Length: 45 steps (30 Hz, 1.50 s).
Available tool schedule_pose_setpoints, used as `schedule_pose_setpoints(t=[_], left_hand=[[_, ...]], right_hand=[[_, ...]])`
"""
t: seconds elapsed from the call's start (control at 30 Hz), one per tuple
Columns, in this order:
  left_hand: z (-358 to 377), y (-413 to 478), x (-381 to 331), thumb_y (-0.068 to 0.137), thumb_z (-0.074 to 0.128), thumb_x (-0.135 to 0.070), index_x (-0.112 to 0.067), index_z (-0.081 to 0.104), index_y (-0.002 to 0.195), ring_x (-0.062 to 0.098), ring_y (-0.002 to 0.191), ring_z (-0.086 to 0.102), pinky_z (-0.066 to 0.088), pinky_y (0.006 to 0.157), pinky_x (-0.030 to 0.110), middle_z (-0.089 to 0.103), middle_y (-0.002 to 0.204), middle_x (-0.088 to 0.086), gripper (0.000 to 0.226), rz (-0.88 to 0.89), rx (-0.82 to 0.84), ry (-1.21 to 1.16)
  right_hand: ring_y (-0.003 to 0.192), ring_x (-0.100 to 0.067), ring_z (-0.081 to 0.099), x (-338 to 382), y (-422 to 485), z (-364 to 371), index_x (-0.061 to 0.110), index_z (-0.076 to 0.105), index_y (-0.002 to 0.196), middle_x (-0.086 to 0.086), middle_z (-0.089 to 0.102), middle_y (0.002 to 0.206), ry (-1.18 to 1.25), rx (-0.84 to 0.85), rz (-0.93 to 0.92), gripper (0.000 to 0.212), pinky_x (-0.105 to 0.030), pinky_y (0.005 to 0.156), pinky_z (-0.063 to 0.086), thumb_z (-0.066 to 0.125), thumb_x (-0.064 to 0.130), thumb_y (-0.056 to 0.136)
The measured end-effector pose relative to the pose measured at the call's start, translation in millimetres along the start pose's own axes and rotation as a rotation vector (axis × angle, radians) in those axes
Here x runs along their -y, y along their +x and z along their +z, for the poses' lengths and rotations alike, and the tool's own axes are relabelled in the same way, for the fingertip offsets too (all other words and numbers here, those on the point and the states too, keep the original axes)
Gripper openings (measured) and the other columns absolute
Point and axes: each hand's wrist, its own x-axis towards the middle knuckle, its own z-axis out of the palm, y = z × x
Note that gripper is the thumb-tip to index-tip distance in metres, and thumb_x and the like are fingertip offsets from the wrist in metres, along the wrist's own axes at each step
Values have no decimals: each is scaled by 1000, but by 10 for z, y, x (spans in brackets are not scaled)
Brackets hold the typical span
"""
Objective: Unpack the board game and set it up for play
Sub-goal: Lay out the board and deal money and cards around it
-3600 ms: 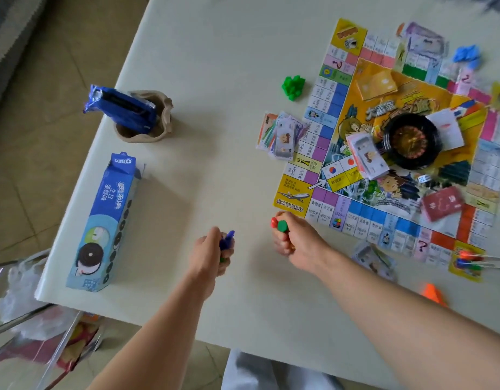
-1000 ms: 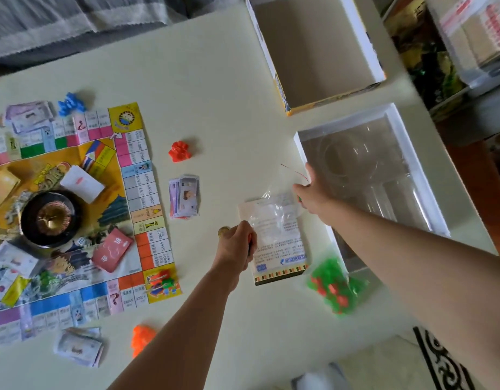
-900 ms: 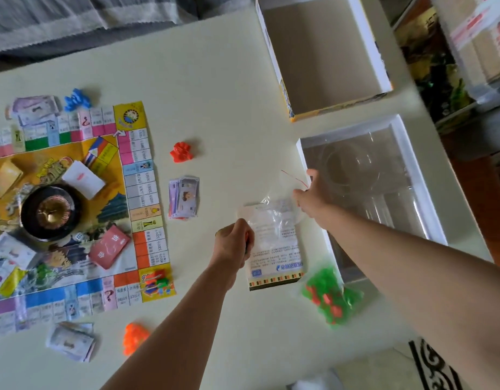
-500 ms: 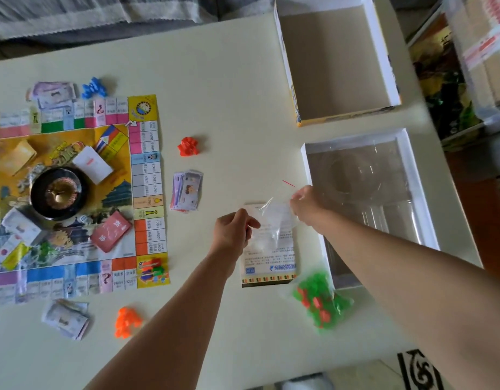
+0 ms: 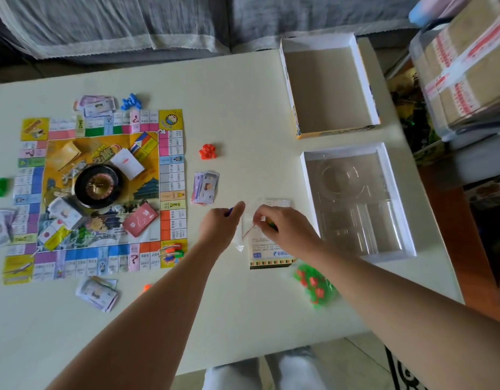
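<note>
The game board [image 5: 102,192] lies open on the left of the table, with a black roulette wheel [image 5: 95,187] and card stacks on it. Both hands meet over a small clear plastic bag [image 5: 243,232] lying on a printed instruction sheet [image 5: 271,256]. My left hand [image 5: 220,225] pinches the bag's left edge and has a blue piece tucked in its curled fingers. My right hand [image 5: 284,226] pinches the bag's top by its red strip, with a green piece showing under the fingers. Several coloured pawns [image 5: 173,250] lie on the board's near right corner.
The empty box lid [image 5: 364,80] and the box tray [image 5: 398,198] with a clear insert stand at the right. A bag of green and red houses [image 5: 313,285] lies near the front edge. Money stacks [image 5: 205,187] and red pieces [image 5: 207,151] lie beside the board. Cartons stand off the table's right.
Earlier both hands held pawns near the board's corner. Since then they moved right to the clear bag; over the last second they came closer together on it.
</note>
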Motion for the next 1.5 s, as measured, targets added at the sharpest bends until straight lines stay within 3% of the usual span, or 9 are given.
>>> schedule_pose_setpoints(t=[0.2, 0.33, 0.47, 0.6, 0.83, 0.93, 1.23, 1.33, 1.5], left_hand=[[-197, -282, 132, 71, 48, -79, -14, 48, 56, 16, 43, 37, 31, 51, 26, 47, 51, -1, 67, -30, 111, 23], [-192, -322, 222, 88, 55, -45, -9, 55, 65, 21, 53, 42, 33, 55, 29, 49, 60, 7, 43, -1, 138, 158], [-213, -425, 302, 92, 49, -29, -14, 42, 53, 17, 49, 38, 25, 47, 23, 41, 51, 1, 42, 71, -99, 368], [-164, -497, 364, 91, 49, -29, -16, 46, 54, 16, 49, 43, 26, 44, 21, 46, 52, 1, 40, 91, -239, 447], [-64, -575, 270, 88, 48, -28, -14, 54, 62, 20, 55, 48, 27, 44, 21, 47, 54, 0, 30, 82, -297, 507], [-57, -589, 177, 90, 48, -28, -14, 53, 64, 20, 57, 46, 26, 44, 23, 45, 56, -1, 30, 106, -247, 476], [18, -600, 82, 94, 46, -30, -18, 46, 57, 19, 59, 46, 26, 45, 23, 45, 56, -1, 38, 164, -171, 448], [44, -593, 64, 94, 46, -31, -14, 53, 65, 22, 63, 48, 26, 45, 24, 48, 59, 2, 35, 168, -167, 440], [30, -549, 78, 95, 45, -29, -12, 57, 69, 23, 63, 48, 25, 45, 25, 48, 59, 2, 34, 156, -161, 410]], right_hand=[[78, -19, 62, 227, -150, 19, 23, 65, 98, 3, 68, 89, -42, 40, -79, 12, -34, 66, 49, 54, 25, 94], [80, -18, 61, 254, -166, 72, 25, 67, 97, 4, 69, 90, -71, 106, -80, 13, -33, 68, 49, 55, 24, 93], [71, -14, 52, 229, -173, 71, 20, 70, 95, 6, 61, 80, -14, 196, 223, 13, -28, 67, 43, 58, 26, 92], [47, -10, 40, 213, -157, 24, 10, 70, 96, 0, 52, 66, 373, 387, 647, 13, -18, 44, 31, 63, 19, 90], [41, -6, 32, 462, 42, -69, 6, 68, 90, 0, 52, 63, 1167, 85, 729, 20, -17, 34, 19, 54, 18, 96], [42, -6, 37, 558, 75, -42, 6, 66, 81, -4, 61, 67, 1068, 231, 890, 23, -14, 32, 22, 55, 19, 96], [70, -22, 62, 389, 151, 93, 2, 61, 94, -17, 62, 91, 1028, -25, 1050, 9, -26, 55, 54, 58, 9, 88], [82, -22, 57, 378, 172, 132, 8, 62, 98, -13, 59, 97, 1010, 25, 1000, 15, -28, 64, 49, 57, 17, 87], [69, -15, 38, 418, 157, 30, 18, 50, 72, -2, 42, 72, 1082, 103, 855, 23, -24, 69, 38, 48, 11, 94]])
